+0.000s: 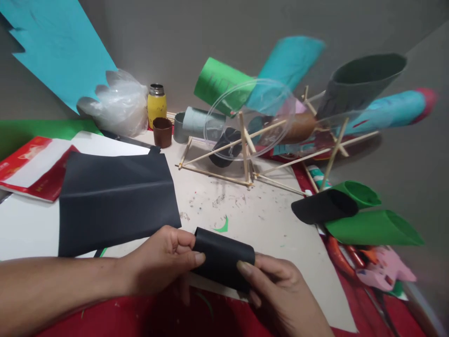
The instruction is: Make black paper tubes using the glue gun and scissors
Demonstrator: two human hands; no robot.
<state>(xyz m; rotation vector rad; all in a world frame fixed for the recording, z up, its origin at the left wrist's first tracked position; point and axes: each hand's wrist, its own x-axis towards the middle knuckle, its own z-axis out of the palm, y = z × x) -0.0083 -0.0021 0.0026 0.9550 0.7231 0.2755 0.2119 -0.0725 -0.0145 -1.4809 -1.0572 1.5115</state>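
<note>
A piece of black paper (224, 255), curled into a tube, is held between my two hands above the front of the table. My left hand (164, 255) pinches its left end, thumb in front. At its right end my right hand (277, 281) grips it with the thumb on the near side and fingers behind. A larger black paper sheet (119, 196) with a crease across it lies just left of the tube. Close behind the tube is a small green paper scrap (223, 225) on the pale board (266, 234).
A stick frame (213, 175) with a clear plastic ring (206, 135) and coloured paper tubes (287, 70) stands at the back. Green tubes (372, 227) and a pink glue gun (386, 269) lie right. A yellow bottle (156, 105), plastic bag (121, 105) and red packet (45, 178) are left.
</note>
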